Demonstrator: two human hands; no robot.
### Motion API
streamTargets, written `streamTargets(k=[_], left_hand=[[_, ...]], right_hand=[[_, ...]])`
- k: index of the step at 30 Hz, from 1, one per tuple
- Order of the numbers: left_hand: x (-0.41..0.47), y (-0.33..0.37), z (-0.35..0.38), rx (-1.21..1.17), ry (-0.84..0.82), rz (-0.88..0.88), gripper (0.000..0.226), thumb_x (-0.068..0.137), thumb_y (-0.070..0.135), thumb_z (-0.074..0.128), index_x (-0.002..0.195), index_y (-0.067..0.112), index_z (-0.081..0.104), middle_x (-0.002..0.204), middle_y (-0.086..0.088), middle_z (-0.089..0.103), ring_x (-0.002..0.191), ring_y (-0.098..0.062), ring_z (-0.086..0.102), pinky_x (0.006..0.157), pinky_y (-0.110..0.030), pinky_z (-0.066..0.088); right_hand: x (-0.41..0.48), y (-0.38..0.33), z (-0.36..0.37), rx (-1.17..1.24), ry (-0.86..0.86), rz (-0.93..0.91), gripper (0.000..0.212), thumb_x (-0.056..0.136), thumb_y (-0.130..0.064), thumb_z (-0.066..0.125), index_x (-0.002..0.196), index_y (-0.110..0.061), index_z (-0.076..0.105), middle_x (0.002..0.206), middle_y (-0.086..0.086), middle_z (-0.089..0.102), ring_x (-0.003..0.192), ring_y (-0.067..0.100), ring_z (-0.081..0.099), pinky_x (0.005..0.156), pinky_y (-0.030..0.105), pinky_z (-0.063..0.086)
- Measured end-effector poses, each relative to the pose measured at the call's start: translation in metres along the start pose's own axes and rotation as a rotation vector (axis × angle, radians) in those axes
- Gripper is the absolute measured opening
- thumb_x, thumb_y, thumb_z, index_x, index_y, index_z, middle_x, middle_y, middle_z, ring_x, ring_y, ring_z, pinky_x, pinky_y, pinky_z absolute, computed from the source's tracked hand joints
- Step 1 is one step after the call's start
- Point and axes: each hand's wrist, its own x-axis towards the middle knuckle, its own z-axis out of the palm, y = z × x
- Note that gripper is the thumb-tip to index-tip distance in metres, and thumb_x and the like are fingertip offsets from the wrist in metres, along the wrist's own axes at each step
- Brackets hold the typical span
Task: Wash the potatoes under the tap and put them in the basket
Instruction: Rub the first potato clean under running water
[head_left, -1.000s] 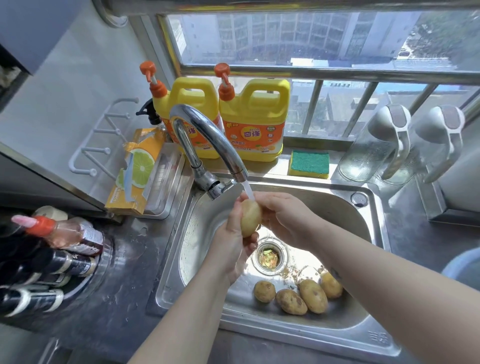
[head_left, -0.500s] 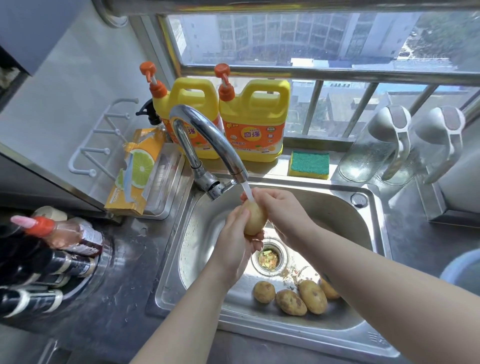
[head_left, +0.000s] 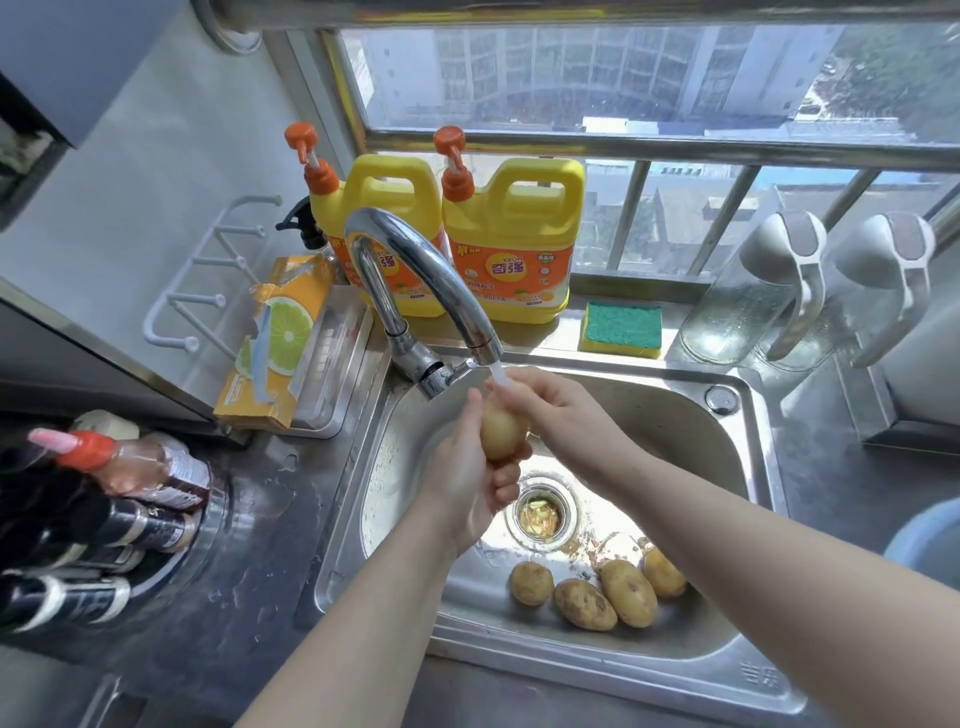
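Sink (head_left: 675, 431) holds four potatoes (head_left: 628, 600), clustered near its drain (head_left: 540, 517).

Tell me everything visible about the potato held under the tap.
The potato is small, oval, pale yellow-tan and smooth-skinned, apparently wet. It is held near-upright above the sink, right below the tap, whose water stream falls at its top. The left hand cups it from below, fingers curled round its base; the right hand grips its upper side.
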Motion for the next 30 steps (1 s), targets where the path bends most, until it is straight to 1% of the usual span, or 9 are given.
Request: streamTargets(k=[4, 8, 10, 12, 15, 18, 22, 26, 30], left_hand=[[-0.006, -0.003, -0.001, 0.013, -0.061, -0.010, 0.046, 0.094, 0.058, 0.050, 0.100, 0.014, 0.059, 0.063, -0.001, 0.048, 0.042, -0.006, 0.032, 0.038, -0.016, 0.024], [-0.009, 0.000, -0.003, -0.097, -0.081, -0.175, 0.053, 0.098, 0.061, 0.041, 0.086, 0.013, 0.059, 0.057, 0.000, 0.040, 0.035, -0.005, 0.027, 0.034, -0.015, 0.021], [-0.008, 0.003, -0.004, -0.174, -0.088, -0.265, 0.059, 0.098, 0.063, 0.038, 0.076, 0.012, 0.057, 0.053, 0.001, 0.036, 0.031, -0.005, 0.026, 0.032, -0.015, 0.021], [-0.005, 0.003, -0.005, -0.233, -0.081, -0.327, 0.062, 0.099, 0.063, 0.035, 0.066, 0.014, 0.054, 0.049, 0.003, 0.033, 0.029, -0.005, 0.024, 0.032, -0.015, 0.020], [-0.001, 0.003, -0.005, -0.226, -0.069, -0.331, 0.063, 0.101, 0.063, 0.030, 0.066, 0.015, 0.054, 0.047, 0.003, 0.031, 0.029, -0.006, 0.022, 0.032, -0.016, 0.021], [-0.004, 0.001, 0.001, -0.167, -0.069, -0.238, 0.069, 0.100, 0.068, 0.021, 0.084, 0.011, 0.055, 0.049, 0.001, 0.035, 0.031, -0.006, 0.025, 0.034, -0.017, 0.024], [-0.003, -0.007, 0.004, 0.126, -0.006, -0.002, 0.068, 0.100, 0.064, 0.021, 0.098, 0.011, 0.063, 0.054, -0.002, 0.048, 0.040, -0.010, 0.036, 0.041, -0.020, 0.033], [-0.004, -0.017, -0.003, 0.530, 0.018, 0.216, 0.065, 0.093, 0.069, 0.023, 0.096, 0.016, 0.061, 0.061, 0.003, 0.057, 0.048, -0.012, 0.048, 0.058, -0.031, 0.044], [-0.003, -0.020, -0.013, 0.798, 0.025, 0.391, 0.056, 0.096, 0.070, 0.029, 0.094, 0.021, 0.056, 0.066, 0.009, 0.060, 0.057, -0.012, 0.055, 0.074, -0.046, 0.051]], right_hand=[[0.004, 0.005, 0.004, -0.077, 0.079, 0.005, 0.042, 0.107, -0.033, 0.049, 0.100, 0.003, 0.070, 0.078, 0.015, 0.063, 0.072, 0.023, 0.054, 0.062, 0.039, 0.045], [-0.001, 0.009, -0.004, -0.075, -0.001, 0.020, 0.036, 0.107, -0.036, 0.045, 0.113, -0.013, 0.073, 0.099, 0.010, 0.075, 0.092, 0.017, 0.065, 0.093, 0.043, 0.052], [-0.004, 0.008, -0.007, 0.002, -0.138, 0.013, 0.028, 0.103, -0.032, 0.055, 0.125, -0.019, 0.067, 0.107, 0.003, 0.071, 0.099, 0.014, 0.063, 0.098, 0.041, 0.051], [-0.004, 0.011, -0.009, 0.017, -0.213, 0.020, 0.042, 0.090, -0.029, 0.070, 0.130, -0.021, 0.060, 0.111, 0.003, 0.068, 0.102, 0.014, 0.062, 0.099, 0.039, 0.051], [-0.001, 0.012, -0.008, -0.009, -0.144, 0.032, 0.045, 0.085, -0.036, 0.073, 0.127, -0.021, 0.063, 0.108, 0.001, 0.069, 0.099, 0.012, 0.063, 0.095, 0.036, 0.052], [0.004, 0.013, -0.004, 0.013, -0.026, 0.039, 0.027, 0.096, -0.043, 0.063, 0.107, -0.019, 0.070, 0.092, -0.007, 0.068, 0.086, 0.007, 0.061, 0.083, 0.029, 0.049], [0.008, 0.018, 0.003, 0.043, 0.094, 0.132, 0.053, 0.089, -0.062, 0.060, 0.093, -0.011, 0.073, 0.081, 0.002, 0.070, 0.078, 0.015, 0.061, 0.080, 0.037, 0.050], [0.008, 0.019, 0.005, 0.036, 0.222, 0.169, 0.044, 0.096, -0.052, 0.060, 0.089, -0.009, 0.069, 0.070, -0.001, 0.065, 0.060, 0.008, 0.055, 0.064, 0.024, 0.044], [0.006, 0.015, 0.004, 0.002, 0.274, 0.170, 0.068, 0.083, -0.068, 0.061, 0.095, -0.002, 0.068, 0.078, 0.005, 0.067, 0.071, 0.017, 0.058, 0.071, 0.035, 0.047]])
